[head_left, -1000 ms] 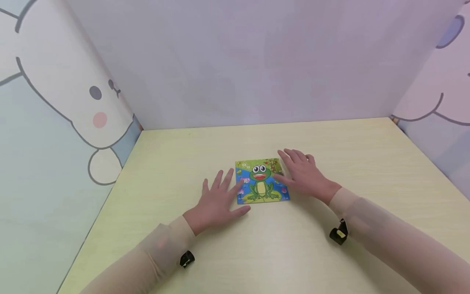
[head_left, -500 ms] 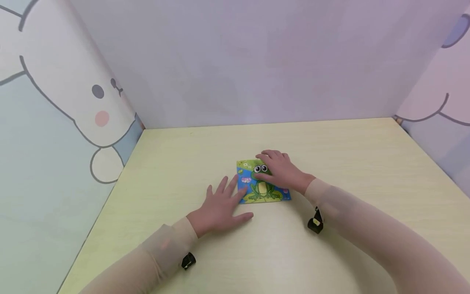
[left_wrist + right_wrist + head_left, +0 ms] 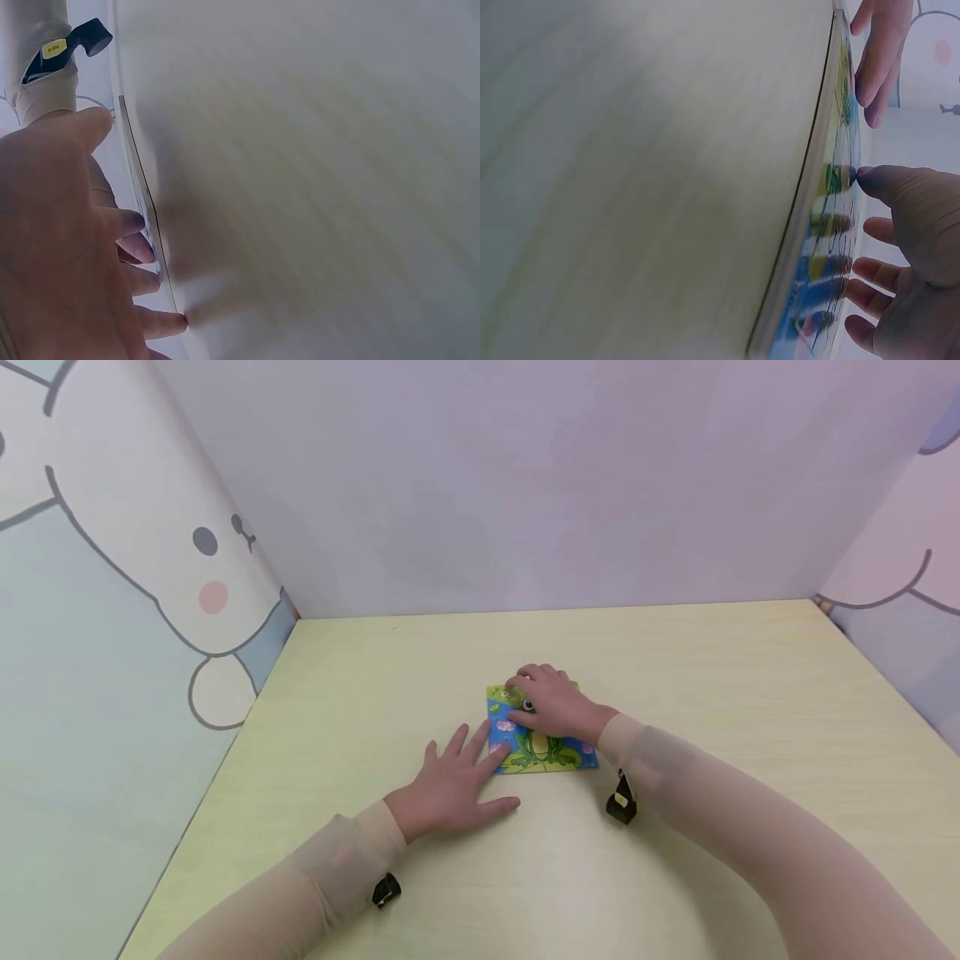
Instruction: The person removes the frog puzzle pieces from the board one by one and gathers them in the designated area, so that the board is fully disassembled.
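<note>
A square jigsaw puzzle board [image 3: 543, 760] with a green frog on blue lies flat on the table. My left hand [image 3: 450, 789] is spread at its left edge, with fingertips at the board's lower left corner. My right hand [image 3: 557, 706] lies over the upper middle and hides much of the frog's head. In the right wrist view, thin dark seams cross the puzzle board [image 3: 817, 262], and the right thumb [image 3: 889, 184] touches its surface with the other fingers lightly bent. The left wrist view has the board edge-on, beside the left hand [image 3: 67, 240].
The pale wooden table [image 3: 390, 677] meets a plain lilac wall [image 3: 525, 493] at the back. Side panels with cartoon drawings [image 3: 217, 568] stand left and right. A small black wrist camera [image 3: 621, 802] hangs under the right sleeve, another [image 3: 386, 890] under the left.
My right hand has moved left from the board's right edge to over the frog's head. The left hand stays nearly in place, and the board lies as before.
</note>
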{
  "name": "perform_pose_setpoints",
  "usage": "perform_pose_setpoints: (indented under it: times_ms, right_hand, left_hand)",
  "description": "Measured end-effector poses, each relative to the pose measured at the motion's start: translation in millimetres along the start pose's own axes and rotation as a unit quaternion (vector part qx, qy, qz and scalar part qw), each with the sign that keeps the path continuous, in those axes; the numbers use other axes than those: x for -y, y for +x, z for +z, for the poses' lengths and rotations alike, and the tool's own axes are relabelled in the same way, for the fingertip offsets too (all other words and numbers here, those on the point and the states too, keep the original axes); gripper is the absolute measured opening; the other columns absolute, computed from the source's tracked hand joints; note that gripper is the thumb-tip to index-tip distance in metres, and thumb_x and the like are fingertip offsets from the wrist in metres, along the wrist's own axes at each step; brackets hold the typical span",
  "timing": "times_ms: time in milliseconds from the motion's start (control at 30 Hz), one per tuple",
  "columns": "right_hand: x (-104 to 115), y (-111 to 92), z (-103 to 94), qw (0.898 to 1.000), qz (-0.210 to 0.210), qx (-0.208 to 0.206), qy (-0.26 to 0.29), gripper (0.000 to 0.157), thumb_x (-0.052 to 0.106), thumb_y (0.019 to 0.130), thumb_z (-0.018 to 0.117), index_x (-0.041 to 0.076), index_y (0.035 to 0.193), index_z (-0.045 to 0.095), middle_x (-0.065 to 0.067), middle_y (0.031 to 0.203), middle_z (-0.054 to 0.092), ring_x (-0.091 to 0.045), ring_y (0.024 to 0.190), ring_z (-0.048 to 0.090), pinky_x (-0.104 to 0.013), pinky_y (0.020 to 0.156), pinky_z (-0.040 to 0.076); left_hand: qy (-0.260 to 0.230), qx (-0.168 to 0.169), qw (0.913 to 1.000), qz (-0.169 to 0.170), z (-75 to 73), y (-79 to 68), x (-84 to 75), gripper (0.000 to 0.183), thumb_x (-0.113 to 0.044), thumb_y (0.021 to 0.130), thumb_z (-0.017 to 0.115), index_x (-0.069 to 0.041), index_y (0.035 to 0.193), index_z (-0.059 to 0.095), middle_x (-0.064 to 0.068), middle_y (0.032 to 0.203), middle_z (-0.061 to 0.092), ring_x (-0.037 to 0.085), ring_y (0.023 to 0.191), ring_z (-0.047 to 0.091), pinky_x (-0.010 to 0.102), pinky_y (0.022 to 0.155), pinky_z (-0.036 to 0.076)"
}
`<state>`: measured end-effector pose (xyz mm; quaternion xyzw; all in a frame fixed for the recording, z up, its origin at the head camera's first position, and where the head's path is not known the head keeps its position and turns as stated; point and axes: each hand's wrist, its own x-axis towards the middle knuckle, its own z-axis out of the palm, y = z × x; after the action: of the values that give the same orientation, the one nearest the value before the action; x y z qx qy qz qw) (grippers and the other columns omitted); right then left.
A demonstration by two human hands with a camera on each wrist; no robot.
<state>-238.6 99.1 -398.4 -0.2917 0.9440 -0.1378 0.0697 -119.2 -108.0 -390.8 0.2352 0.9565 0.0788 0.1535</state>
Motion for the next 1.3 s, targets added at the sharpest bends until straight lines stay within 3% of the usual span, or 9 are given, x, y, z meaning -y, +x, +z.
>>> perform_pose_setpoints:
  times_ms: [433,900,1300]
  right_hand:
    - [0.6,14.3,-3.0,1.0,-0.001,0.022,0.011,0.042,0.036,0.102,0.067,0.013,0.136,0.064,-0.017,0.153,0.051,-0.042,0.143,0.044,-0.064,0.118,0.036]
    - [15.5,21.1,-21.9,0.997,0.019,0.081,-0.001,0.037,0.03,0.102,0.069,0.016,0.137,0.066,-0.017,0.158,0.045,-0.042,0.148,0.037,-0.065,0.121,0.029]
    - [4.9,26.4,-16.5,0.993,0.034,0.105,0.037,0.036,0.031,0.103,0.068,0.015,0.135,0.062,-0.017,0.16,0.041,-0.041,0.15,0.035,-0.065,0.122,0.027]
  left_hand:
    - [0.013,0.007,0.9999,0.001,-1.4,2.0,-2.5,0.079,-0.072,0.101,0.044,-0.028,0.166,0.033,0.01,0.177,0.013,0.048,0.16,0.016,0.08,0.114,0.026]
    - [0.017,0.003,0.9999,0.0,-1.5,3.3,-3.4,0.079,-0.071,0.1,0.046,-0.028,0.165,0.035,0.011,0.177,0.014,0.051,0.159,0.017,0.081,0.112,0.027]
    - [0.013,0.003,0.9999,0.0,1.5,5.4,-6.7,0.08,-0.072,0.099,0.048,-0.028,0.165,0.035,0.013,0.176,0.016,0.052,0.159,0.018,0.082,0.112,0.027]
